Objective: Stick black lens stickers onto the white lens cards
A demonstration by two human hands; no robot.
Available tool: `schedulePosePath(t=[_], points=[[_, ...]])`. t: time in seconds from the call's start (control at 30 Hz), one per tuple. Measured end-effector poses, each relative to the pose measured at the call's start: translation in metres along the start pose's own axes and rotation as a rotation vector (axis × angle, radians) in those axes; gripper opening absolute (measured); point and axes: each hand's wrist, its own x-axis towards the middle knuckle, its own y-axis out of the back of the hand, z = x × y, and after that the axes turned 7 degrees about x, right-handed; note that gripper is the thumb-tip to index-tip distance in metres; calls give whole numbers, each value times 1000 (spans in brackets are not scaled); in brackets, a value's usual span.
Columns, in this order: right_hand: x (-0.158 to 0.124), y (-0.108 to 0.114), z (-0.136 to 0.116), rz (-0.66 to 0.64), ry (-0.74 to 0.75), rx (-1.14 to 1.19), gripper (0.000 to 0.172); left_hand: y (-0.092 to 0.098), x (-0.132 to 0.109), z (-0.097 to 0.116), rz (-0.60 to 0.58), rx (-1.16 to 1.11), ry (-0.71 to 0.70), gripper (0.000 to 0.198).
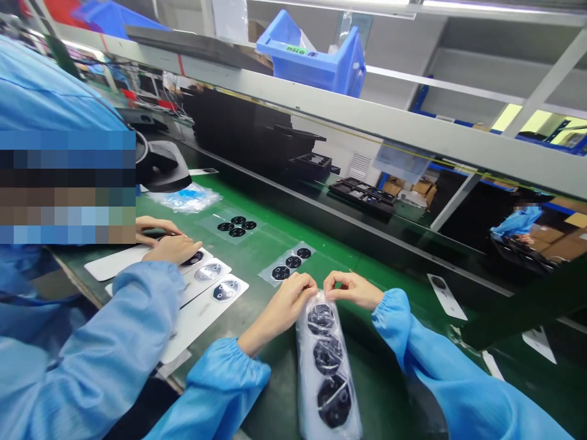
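A long white unit with three round black faces lies wrapped in a clear plastic bag (328, 374) on the green work surface, its long side running away from me. My left hand (287, 307) pinches the far end of the bag, thumb and fingertips together. At the same end, just to the right, my right hand (352, 289) also has its fingertips closed on the plastic. The gathered edge between the two hands is too small to make out clearly. Beyond my left hand lies a clear sheet (293, 263) carrying three round black discs.
At left, a co-worker's hands (172, 244) are over several white panels (202, 318) with round faces. Another clear sheet of discs (237, 226) and plastic bags (183, 198) lie farther back. A dark conveyor belt (367, 238) runs behind; a white panel (447, 296) is on the right.
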Motion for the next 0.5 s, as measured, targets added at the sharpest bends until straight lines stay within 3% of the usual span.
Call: schedulePosePath(t=[0.1, 0.3, 0.5], points=[[-1, 3, -12, 38, -35, -81, 13, -12, 3, -6, -16, -161, 29, 21], [8, -8, -22, 148, -140, -189, 14, -39, 2, -27, -23, -491, 114, 31], [19, -15, -13, 219, -219, -115, 13, -43, 1, -41, 27, -546, 122, 27]])
